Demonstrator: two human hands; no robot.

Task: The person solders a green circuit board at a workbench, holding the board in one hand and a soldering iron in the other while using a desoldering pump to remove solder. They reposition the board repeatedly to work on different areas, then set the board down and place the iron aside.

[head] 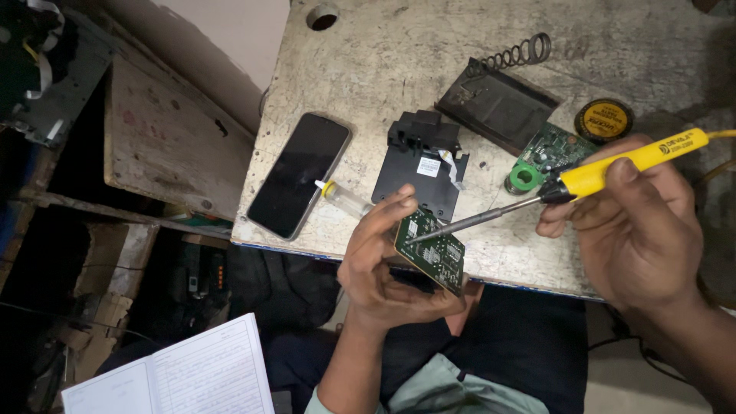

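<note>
My left hand (pixel 379 264) grips a small green circuit board (pixel 433 251), tilted up near the front edge of the worn table (pixel 399 54). My right hand (pixel 632 222) holds a yellow-handled soldering iron (pixel 613 166). Its metal tip touches the top of the board near a white component. A small syringe with a yellow cap (pixel 341 197) lies just behind my left fingers.
A black phone (pixel 299 175) lies face up on the left of the table. A black plastic module (pixel 423 161), a flat black tray with a spring (pixel 498 103), a second green board (pixel 553 148), a green solder spool (pixel 524 179) and a round tin (pixel 603 119) sit behind. An open notebook (pixel 176 376) lies below left.
</note>
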